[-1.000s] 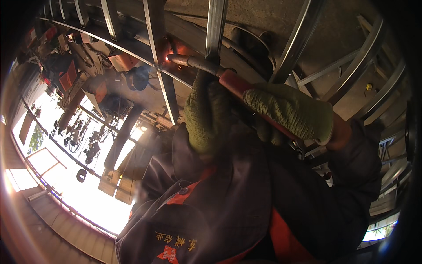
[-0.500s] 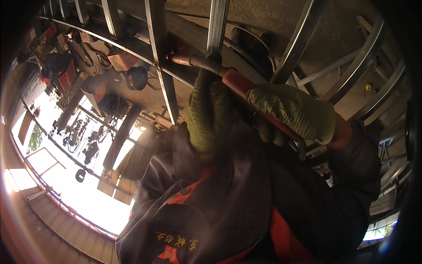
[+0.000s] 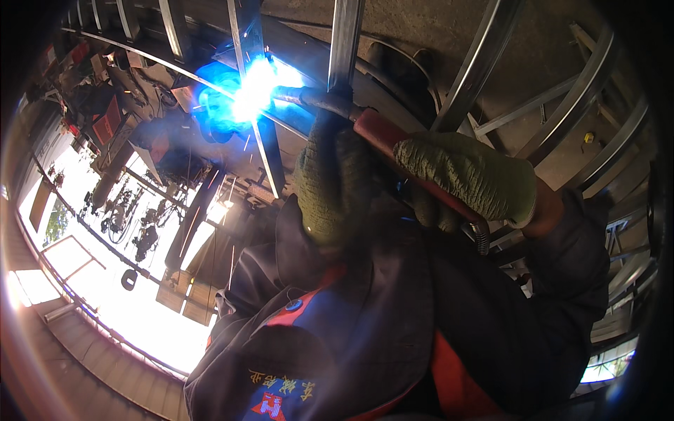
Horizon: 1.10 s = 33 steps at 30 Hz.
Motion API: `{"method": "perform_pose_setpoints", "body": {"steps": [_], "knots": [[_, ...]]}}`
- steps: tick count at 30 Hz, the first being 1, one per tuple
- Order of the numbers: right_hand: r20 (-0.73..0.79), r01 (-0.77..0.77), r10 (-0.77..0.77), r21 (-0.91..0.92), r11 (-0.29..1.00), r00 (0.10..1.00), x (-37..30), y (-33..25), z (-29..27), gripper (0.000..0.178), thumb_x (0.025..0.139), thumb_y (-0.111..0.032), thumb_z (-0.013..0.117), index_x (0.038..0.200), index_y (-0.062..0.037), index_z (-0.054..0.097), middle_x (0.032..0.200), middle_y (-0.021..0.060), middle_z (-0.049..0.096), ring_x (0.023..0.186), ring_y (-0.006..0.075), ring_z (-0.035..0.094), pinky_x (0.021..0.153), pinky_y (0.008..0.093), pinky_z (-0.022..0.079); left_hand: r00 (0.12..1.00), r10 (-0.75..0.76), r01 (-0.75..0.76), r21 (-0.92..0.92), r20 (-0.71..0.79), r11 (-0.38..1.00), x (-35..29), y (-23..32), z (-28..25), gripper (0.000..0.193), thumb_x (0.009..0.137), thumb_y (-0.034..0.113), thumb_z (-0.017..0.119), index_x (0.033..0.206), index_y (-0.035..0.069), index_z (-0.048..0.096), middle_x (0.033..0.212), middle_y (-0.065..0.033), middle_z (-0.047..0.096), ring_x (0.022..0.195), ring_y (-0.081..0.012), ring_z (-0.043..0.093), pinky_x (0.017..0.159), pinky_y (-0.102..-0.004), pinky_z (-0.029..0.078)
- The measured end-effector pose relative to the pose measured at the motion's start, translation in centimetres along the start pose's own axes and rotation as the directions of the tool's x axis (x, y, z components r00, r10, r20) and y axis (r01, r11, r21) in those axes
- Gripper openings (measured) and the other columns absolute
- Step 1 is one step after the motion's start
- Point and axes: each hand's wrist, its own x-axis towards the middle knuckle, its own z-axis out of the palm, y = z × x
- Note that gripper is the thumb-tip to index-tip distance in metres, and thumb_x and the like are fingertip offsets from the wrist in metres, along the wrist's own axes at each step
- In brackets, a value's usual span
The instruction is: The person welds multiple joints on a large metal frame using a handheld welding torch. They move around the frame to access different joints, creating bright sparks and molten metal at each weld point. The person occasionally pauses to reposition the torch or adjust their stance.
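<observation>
My right hand [image 3: 467,175], in a green work glove, is closed around the red handle of a welding torch [image 3: 382,133]. The torch's bent neck points left, and a blinding blue-white arc [image 3: 256,91] burns at its tip, where a crossing steel bar [image 3: 267,151] meets a long thin rail. The glare hides the joint itself. Just below the neck is my left hand [image 3: 325,186], gloved too, its fingers bent up close against the neck and the lower end of a square steel tube [image 3: 346,49]. What those fingers hold is hidden.
More steel bars [image 3: 481,59] of the frame run along the top and right. Sparks fly around the arc. A cable [image 3: 421,67] lies on the floor beyond. Red and dark equipment [image 3: 105,123] stands at the left, and a bright opening [image 3: 133,281] lies at lower left.
The torch tip, only a faint red glow before, now burns with a bright arc, throwing sparks and blue light on the bars and jacket. Both hands have stayed almost in place.
</observation>
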Motion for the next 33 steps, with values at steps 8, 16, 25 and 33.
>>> {"method": "perform_pose_setpoints", "body": {"steps": [8, 16, 25, 33], "knots": [[-0.251, 0.015, 0.257, 0.742, 0.67, 0.933, -0.3, 0.7, 2.1, 0.066, 0.12, -0.036, 0.052, 0.17, 0.0018, 0.03, 0.153, 0.0464, 0.048, 0.134, 0.0602, 0.063, 0.1, 0.0604, 0.068, 0.996, 0.089, -0.089, 0.002, 0.0, 0.996, -0.3, -1.3, -0.2, 0.052, 0.12, 0.025, 0.051, 0.161, -0.006, 0.043, 0.099, -0.0094, 0.074, 0.08, -0.0159, 0.073, 0.068, -0.0297, 0.057], [-0.408, -0.13, 0.004, -0.282, 0.951, 0.913, 0.1, -0.1, 2.8, 0.07, 0.119, -0.052, 0.047, 0.17, -0.0041, 0.038, 0.127, 0.0223, 0.075, 0.106, 0.0315, 0.082, 0.085, 0.0396, 0.07, 0.993, 0.11, -0.107, 0.072, -0.041, 0.992, -0.1, -0.8, 0.1, 0.047, 0.121, 0.022, 0.048, 0.159, -0.005, 0.047, 0.097, -0.0085, 0.074, 0.079, -0.0146, 0.071, 0.069, -0.0292, 0.057], [0.122, -0.104, 0.057, 0.428, 0.898, 0.991, -0.4, 0.4, -1.5, 0.094, 0.115, -0.071, 0.029, 0.177, -0.0016, 0.012, 0.171, 0.0357, 0.032, 0.157, 0.0516, 0.042, 0.121, 0.0686, 0.047, 0.996, 0.036, -0.037, -0.009, -0.08, 0.999, -0.3, -1.3, 0.4, 0.04, 0.12, 0.015, 0.048, 0.155, -0.004, 0.054, 0.097, -0.0078, 0.074, 0.078, -0.0131, 0.07, 0.069, -0.0291, 0.057], [-0.077, -0.128, 0.252, 0.701, 0.702, 0.965, -0.8, 0.6, -0.2, 0.086, 0.114, -0.061, 0.045, 0.171, -0.0001, 0.025, 0.158, 0.0319, 0.044, 0.144, 0.047, 0.055, 0.111, 0.0607, 0.058, 0.995, 0.077, -0.075, 0.028, -0.063, 0.997, -0.2, -0.9, 0.2, 0.04, 0.12, 0.016, 0.046, 0.154, -0.004, 0.053, 0.101, -0.009, 0.075, 0.081, -0.0131, 0.07, 0.071, -0.0291, 0.057]]}}
